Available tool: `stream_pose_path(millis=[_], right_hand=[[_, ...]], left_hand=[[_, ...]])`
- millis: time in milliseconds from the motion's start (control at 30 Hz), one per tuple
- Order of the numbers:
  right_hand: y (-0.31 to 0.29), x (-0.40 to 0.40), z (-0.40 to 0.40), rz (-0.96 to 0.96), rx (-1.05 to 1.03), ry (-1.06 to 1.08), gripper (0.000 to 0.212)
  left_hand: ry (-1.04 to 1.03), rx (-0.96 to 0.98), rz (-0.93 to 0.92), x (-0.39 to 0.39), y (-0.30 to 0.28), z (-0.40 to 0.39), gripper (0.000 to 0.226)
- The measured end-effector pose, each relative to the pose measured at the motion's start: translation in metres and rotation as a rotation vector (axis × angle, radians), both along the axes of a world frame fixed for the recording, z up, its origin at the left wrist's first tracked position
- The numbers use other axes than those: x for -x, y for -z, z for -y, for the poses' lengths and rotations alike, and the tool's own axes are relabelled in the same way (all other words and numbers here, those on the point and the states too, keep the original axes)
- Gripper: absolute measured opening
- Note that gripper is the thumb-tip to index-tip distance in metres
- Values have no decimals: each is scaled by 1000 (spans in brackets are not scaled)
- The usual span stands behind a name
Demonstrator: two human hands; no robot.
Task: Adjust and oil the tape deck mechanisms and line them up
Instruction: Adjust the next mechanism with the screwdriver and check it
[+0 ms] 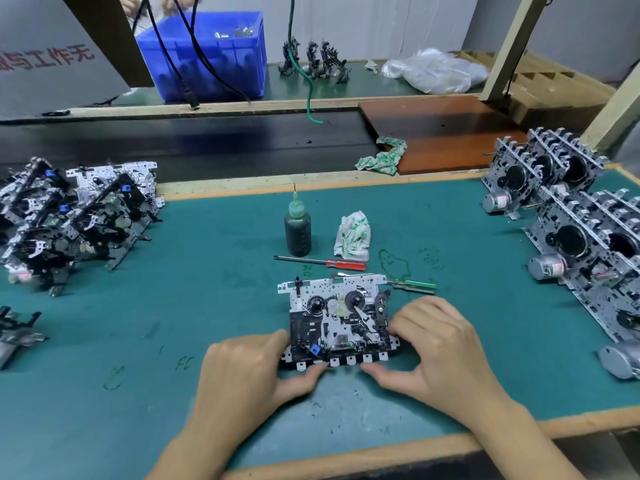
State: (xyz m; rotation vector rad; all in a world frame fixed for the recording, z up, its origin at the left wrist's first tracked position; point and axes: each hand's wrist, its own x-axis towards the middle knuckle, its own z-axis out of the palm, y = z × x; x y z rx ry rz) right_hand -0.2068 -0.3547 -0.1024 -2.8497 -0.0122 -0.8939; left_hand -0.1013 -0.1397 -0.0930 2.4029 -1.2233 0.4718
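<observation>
A tape deck mechanism [337,318] lies flat on the green mat [214,306] in front of me, reels facing up. My left hand [249,372] grips its left side, thumb under the front edge. My right hand [436,348] grips its right side, fingers curled over the top and thumb at the front tabs. Behind it stand a dark oil bottle [298,226] with a needle tip, a red-handled screwdriver [325,262] and a green-handled screwdriver [415,285].
Several mechanisms are piled at the left [79,216], and several stand in rows at the right [571,230]. A crumpled cloth [353,237] sits by the bottle. A blue crate [207,57] stands on the far bench beyond a dark conveyor belt [190,143].
</observation>
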Motion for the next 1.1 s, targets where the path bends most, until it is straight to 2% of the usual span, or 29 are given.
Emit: stream_pose_path(millis=[133,233,333,500,700,900,1100], right_hand=[[-2,1,-2,9,-33,-4,55],[0,3,-3,4,-12,8,50],[1,4,-2,9,1,39,47],[-1,5,0,-21,-44,-35,49],[0,5,-3,0,9,7,48],[1,4,-7,-12,-15,-2,52],[1,4,-8,-6,10,40,49]], left_hand=[[-36,9,36,0,3,1,53],[38,-11,2,-4,1,-1,59],[78,-14,-39,-3,0,-2,54],[-1,21,-18,5,4,0,48],[57,-4,-26,0,0,0,65],[-156,39,-124,8,1,12,61],[-103,34,-173,3,-2,9,59]])
